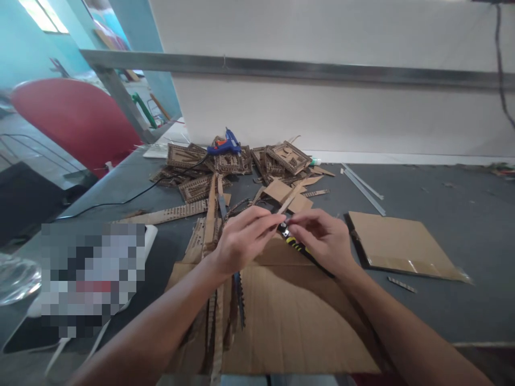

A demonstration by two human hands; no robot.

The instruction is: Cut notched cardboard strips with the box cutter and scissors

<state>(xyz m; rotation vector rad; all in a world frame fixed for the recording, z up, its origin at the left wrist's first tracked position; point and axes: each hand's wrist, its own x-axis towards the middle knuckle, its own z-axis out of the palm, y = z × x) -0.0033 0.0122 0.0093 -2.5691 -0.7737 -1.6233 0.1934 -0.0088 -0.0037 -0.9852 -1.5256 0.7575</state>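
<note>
My left hand (245, 236) is closed, its fingertips pinched together at the near end of a thin cardboard strip (292, 198) that slants up and away. Facing it, my right hand (324, 236) has thumb and forefinger closed around something small that I cannot make out. Just below the right thumb is a black-and-yellow cutter (295, 245); whether the hidden fingers touch it I cannot tell. Both hands are over a large brown cardboard sheet (289, 316). Left of them, long cut strips (210, 220) and a dark toothed blade (240, 303) lie across the sheet.
Small cardboard frames (287, 158) are piled at the back with a blue glue gun (225, 143) on top; its cord crosses left. A flat cardboard piece (402, 241) and clear glue sticks (364, 190) lie right. At left are a blurred-out object (92, 273) and a red chair (76, 118).
</note>
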